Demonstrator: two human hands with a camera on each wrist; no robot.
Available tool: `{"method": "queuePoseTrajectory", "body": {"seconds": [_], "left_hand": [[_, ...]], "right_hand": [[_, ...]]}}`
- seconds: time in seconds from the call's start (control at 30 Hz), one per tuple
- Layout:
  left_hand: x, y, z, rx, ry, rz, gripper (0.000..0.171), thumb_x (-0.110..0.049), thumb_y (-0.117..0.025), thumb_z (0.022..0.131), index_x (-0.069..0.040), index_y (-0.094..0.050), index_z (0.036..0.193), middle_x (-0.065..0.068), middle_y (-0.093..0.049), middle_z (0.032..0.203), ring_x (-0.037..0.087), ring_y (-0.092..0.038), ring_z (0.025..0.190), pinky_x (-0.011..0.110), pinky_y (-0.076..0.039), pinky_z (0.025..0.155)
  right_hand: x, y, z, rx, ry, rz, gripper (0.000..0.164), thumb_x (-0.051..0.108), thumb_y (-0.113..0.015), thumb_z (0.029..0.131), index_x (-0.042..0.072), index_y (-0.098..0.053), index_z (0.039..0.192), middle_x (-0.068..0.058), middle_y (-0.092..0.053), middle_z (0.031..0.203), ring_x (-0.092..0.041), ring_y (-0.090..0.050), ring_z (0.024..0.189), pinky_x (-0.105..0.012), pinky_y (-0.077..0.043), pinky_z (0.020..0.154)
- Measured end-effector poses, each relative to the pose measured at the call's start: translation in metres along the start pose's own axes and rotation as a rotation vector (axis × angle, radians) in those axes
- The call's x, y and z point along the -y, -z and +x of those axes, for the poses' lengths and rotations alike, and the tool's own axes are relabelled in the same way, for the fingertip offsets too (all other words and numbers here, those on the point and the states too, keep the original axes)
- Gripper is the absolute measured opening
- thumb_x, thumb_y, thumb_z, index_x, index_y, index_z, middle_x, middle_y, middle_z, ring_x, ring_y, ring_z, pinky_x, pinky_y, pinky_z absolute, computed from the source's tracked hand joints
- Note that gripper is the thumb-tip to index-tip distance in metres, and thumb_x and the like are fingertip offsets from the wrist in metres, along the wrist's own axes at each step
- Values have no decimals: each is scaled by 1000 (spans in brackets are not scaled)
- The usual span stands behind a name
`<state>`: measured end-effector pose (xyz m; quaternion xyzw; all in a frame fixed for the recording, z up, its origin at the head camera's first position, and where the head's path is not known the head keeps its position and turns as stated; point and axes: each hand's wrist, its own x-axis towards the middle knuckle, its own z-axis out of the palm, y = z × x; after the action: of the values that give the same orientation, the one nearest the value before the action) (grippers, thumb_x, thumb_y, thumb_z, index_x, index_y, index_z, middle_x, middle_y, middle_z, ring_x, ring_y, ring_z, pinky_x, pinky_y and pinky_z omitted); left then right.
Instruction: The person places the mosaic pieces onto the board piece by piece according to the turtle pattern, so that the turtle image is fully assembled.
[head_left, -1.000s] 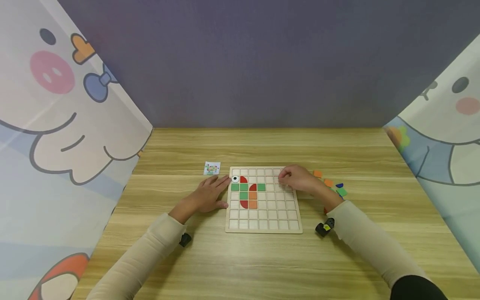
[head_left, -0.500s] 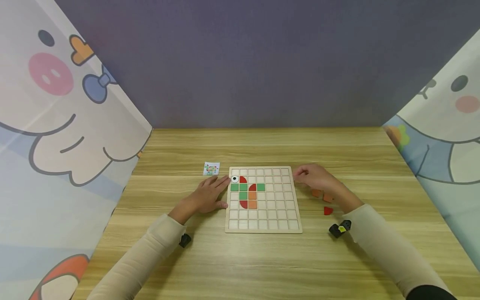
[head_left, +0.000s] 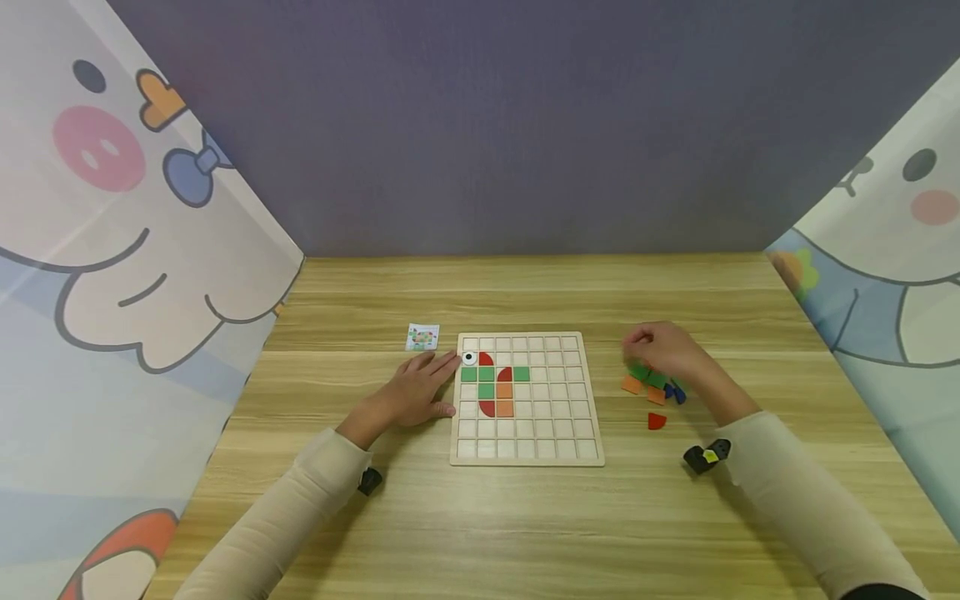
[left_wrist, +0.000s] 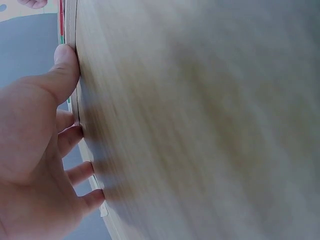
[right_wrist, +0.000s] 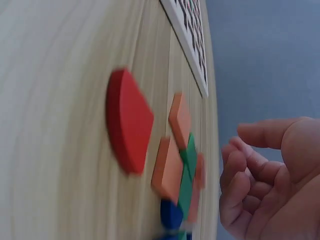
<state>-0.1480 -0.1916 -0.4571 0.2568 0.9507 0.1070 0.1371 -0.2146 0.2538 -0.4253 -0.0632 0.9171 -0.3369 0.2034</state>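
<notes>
no words, numbers or brands can be read, the print on the small card being too tiny.

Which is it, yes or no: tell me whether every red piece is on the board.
No, one red piece lies on the table to the right of the board.

The left sleeve is plain beige cloth, lightly creased, its cuff leaving the left hand bare. The right sleeve matches (save for a black part low in the head view); the right hand is bare too. The left wrist camera is black, the blocky right wrist camera black with a yellow patch.
</notes>
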Motion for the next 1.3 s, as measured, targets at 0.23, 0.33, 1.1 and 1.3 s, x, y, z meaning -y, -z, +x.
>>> {"method": "queuePoseTrajectory", "body": {"seconds": [0.23, 0.33, 1.1, 1.3], "left_hand": [[-1, 2, -1, -3, -3, -1, 87, -48, -66, 96, -10, -25, 163, 11, -25, 170, 49, -26, 151, 71, -29, 115], [0, 1, -1, -1, -6, 9, 87, -49, -65, 96, -10, -26, 162, 12, -26, 169, 49, -27, 151, 71, -29, 115], [1, 2, 0, 19, 0, 2, 88, -49, -64, 96, -10, -23, 163, 11, -23, 170, 49, -24, 152, 70, -27, 117], [3, 0, 2, 23, 2, 5, 89, -52, -63, 96, -11, -22, 164, 10, -22, 171, 48, -24, 153, 70, -27, 117]], "right_hand": [[-16, 10, -3, -33, -35, -107, 44, 35, -57, 102, 1, -59, 130, -27, -61, 129, -37, -62, 107, -40, -54, 79], [-22, 12, -4, -31, -40, -135, 49, 34, -59, 99, -2, -57, 132, -29, -60, 130, -38, -62, 107, -42, -54, 80], [-39, 23, -12, -22, -25, -170, 36, 29, -68, 95, -1, -66, 114, -16, -71, 103, -25, -64, 89, -33, -51, 72], [-39, 21, -10, -21, -16, -212, 28, 28, -70, 93, 2, -69, 104, -11, -72, 95, -22, -63, 83, -30, -47, 70]]}}
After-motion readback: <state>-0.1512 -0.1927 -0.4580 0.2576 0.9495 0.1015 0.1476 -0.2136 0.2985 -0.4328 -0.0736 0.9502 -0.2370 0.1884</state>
